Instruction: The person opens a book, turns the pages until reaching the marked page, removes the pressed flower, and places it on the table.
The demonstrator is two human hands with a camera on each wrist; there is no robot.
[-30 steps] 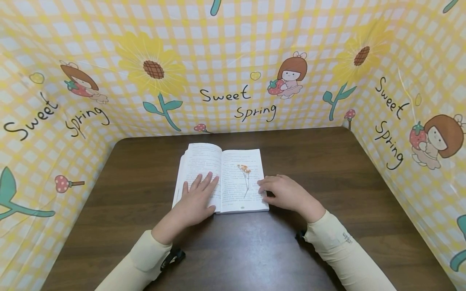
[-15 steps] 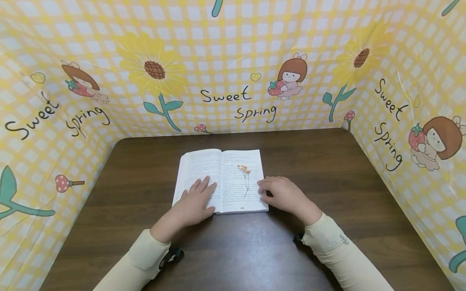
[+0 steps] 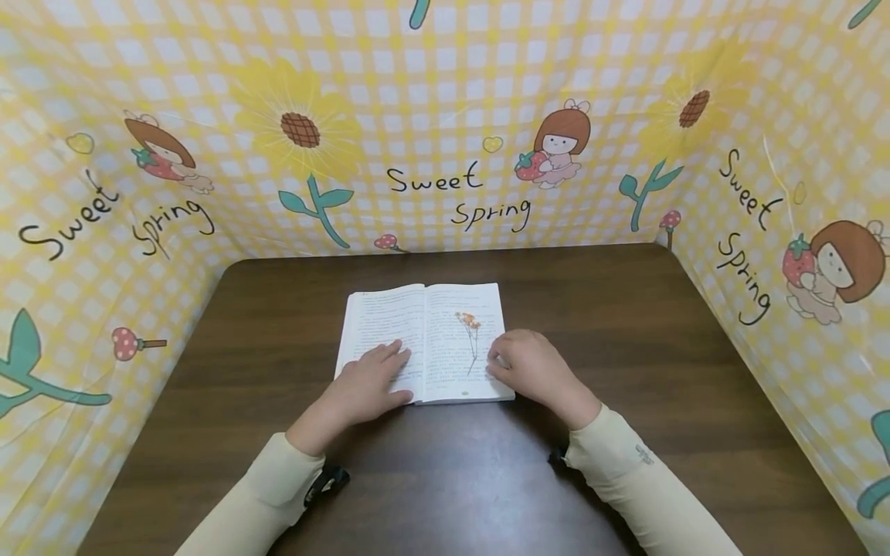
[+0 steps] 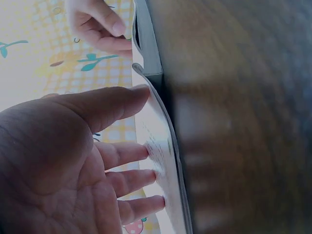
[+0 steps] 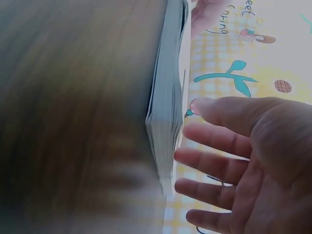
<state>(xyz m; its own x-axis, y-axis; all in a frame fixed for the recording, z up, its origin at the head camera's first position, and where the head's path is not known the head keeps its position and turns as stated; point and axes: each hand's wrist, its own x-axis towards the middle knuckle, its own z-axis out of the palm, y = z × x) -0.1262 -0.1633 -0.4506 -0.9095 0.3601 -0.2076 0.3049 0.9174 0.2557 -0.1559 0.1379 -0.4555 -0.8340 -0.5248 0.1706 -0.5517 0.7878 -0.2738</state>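
An open book [image 3: 381, 315] lies on the brown table, with dense print on both pages. On its right page rests a dried orange flower sprig [image 3: 467, 320] with thin stems. My left hand [image 3: 365, 386] presses on the lower left page; in the left wrist view the fingertips [image 4: 155, 176] touch the paper with the fingers fairly straight. Over the right edge of the right page is my right hand [image 3: 535, 364], its fingers near the sprig's stem. The right wrist view shows that thumb [image 5: 224, 109] and the fingers loosely extended, with nothing visibly gripped.
The dark wooden table [image 3: 278, 305] surrounds the book. Yellow checked cloth [image 3: 431, 100] with printed flowers and figures stands along the back and both sides. A black strap [image 3: 325, 488] sits on the left wrist, and another dark strap [image 3: 558, 457] shows at the right wrist.
The left pages have settled flatter and my left hand has drawn slightly toward me. My right hand has moved a little inward over the right page, closer to the sprig.
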